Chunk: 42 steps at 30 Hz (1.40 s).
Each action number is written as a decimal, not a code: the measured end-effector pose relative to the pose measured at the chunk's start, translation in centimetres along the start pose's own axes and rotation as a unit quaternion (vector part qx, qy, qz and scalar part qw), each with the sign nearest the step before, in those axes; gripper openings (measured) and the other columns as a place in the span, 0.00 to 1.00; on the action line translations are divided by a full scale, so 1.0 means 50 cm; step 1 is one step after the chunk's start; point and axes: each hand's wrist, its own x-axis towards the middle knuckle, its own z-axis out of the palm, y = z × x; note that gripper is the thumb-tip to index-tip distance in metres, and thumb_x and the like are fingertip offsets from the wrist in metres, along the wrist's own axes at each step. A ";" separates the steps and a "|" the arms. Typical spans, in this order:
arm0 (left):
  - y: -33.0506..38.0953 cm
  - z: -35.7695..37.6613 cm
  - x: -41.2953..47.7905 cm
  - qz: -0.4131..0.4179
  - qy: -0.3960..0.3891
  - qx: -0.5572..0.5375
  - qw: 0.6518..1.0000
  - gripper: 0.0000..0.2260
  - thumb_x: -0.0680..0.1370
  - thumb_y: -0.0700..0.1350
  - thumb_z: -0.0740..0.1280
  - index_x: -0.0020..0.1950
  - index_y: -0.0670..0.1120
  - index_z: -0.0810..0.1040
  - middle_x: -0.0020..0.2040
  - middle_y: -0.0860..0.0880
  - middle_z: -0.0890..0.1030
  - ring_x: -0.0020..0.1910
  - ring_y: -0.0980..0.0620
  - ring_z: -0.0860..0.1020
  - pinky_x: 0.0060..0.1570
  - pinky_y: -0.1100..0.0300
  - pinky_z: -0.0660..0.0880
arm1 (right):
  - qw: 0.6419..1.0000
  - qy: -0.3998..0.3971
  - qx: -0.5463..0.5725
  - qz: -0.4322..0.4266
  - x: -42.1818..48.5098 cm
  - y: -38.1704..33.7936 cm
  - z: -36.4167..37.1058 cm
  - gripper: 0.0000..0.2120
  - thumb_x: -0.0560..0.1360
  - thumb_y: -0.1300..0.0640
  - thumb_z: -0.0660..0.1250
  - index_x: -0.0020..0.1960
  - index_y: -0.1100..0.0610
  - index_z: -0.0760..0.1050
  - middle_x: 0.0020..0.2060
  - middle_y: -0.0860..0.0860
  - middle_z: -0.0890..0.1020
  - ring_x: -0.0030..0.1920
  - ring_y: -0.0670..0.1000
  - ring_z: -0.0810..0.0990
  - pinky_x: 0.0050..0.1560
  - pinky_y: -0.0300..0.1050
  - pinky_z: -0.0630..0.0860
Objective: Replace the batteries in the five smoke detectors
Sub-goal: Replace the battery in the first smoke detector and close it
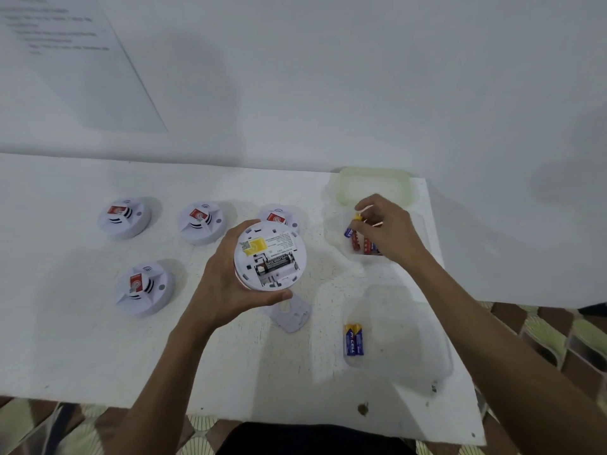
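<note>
Your left hand (226, 284) holds a smoke detector (270, 259) above the white table (98, 349), back side up, fingers curled round its left edge and thumb pressed under its near rim. One black battery (275, 263) sits in its open bay. Your right hand (386, 228) reaches into a clear tub (391, 259) of batteries, fingertips pinched on a blue and yellow battery (353, 224). The round cover (290, 315) lies on the table just below the detector. Two batteries (353, 339) lie in a second clear tub (410, 366) nearer you. Four more detectors (124, 218) rest face up to the left.
</note>
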 end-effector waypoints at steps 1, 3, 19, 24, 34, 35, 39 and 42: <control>0.001 0.000 0.000 -0.001 0.004 0.000 1.000 0.43 0.59 0.68 0.74 0.69 0.63 0.59 0.63 0.72 0.67 0.62 0.65 0.71 0.60 0.71 0.69 | 0.998 0.022 0.058 -0.001 -0.017 -0.019 -0.001 0.09 0.73 0.58 0.74 0.51 0.53 0.76 0.41 0.50 0.84 0.41 0.49 0.82 0.42 0.41 0.77; 0.001 0.002 0.001 0.000 0.006 0.005 1.000 0.42 0.59 0.68 0.74 0.69 0.65 0.59 0.63 0.71 0.67 0.63 0.65 0.71 0.61 0.71 0.68 | 0.985 0.041 0.169 -0.001 -0.060 -0.063 0.002 0.09 0.73 0.60 0.74 0.50 0.56 0.76 0.41 0.54 0.85 0.40 0.52 0.83 0.39 0.42 0.77; 0.015 0.018 0.016 0.080 0.042 0.089 0.992 0.36 0.66 0.74 0.63 0.69 0.60 0.59 0.67 0.59 0.67 0.66 0.74 0.57 0.66 0.75 0.55 | 0.982 0.039 0.143 -0.118 -0.219 -0.152 0.097 0.06 0.74 0.57 0.73 0.48 0.57 0.79 0.41 0.46 0.82 0.44 0.47 0.82 0.46 0.41 0.81; 0.020 0.015 0.022 0.109 0.072 0.098 0.987 0.37 0.66 0.73 0.63 0.68 0.57 0.57 0.65 0.53 0.66 0.64 0.59 0.65 0.67 0.73 0.57 | 0.976 0.052 0.168 -0.129 -0.225 -0.159 0.115 0.06 0.72 0.62 0.74 0.46 0.63 0.79 0.48 0.47 0.74 0.53 0.37 0.77 0.43 0.28 0.78; 0.021 -0.002 0.038 0.093 0.151 0.103 0.979 0.42 0.65 0.75 0.61 0.65 0.44 0.63 0.58 0.51 0.71 0.57 0.65 0.65 0.63 0.76 0.59 | 0.968 0.095 0.075 -0.222 -0.204 -0.175 0.124 0.08 0.75 0.61 0.71 0.52 0.62 0.84 0.53 0.56 0.78 0.51 0.41 0.76 0.45 0.22 0.73; 0.021 -0.003 0.038 0.088 0.152 0.099 0.979 0.42 0.65 0.75 0.62 0.65 0.45 0.63 0.58 0.53 0.72 0.57 0.64 0.66 0.62 0.76 0.60 | 0.965 0.088 0.059 -0.241 -0.203 -0.173 0.125 0.08 0.75 0.61 0.71 0.52 0.62 0.84 0.53 0.57 0.77 0.51 0.40 0.75 0.46 0.22 0.72; 0.000 -0.007 0.032 0.070 0.128 0.099 0.984 0.42 0.64 0.75 0.63 0.67 0.48 0.62 0.60 0.53 0.70 0.59 0.63 0.67 0.63 0.72 0.64 | 0.964 0.047 0.047 -0.258 -0.190 -0.163 0.123 0.07 0.76 0.61 0.70 0.51 0.61 0.84 0.54 0.55 0.77 0.50 0.43 0.76 0.48 0.27 0.73; -0.013 -0.020 0.024 0.049 0.101 0.094 0.989 0.45 0.61 0.74 0.67 0.69 0.52 0.61 0.63 0.53 0.70 0.62 0.54 0.70 0.62 0.59 0.69 | 0.967 0.000 0.086 -0.239 -0.188 -0.160 0.114 0.08 0.77 0.62 0.68 0.54 0.61 0.84 0.54 0.52 0.77 0.50 0.46 0.80 0.50 0.32 0.76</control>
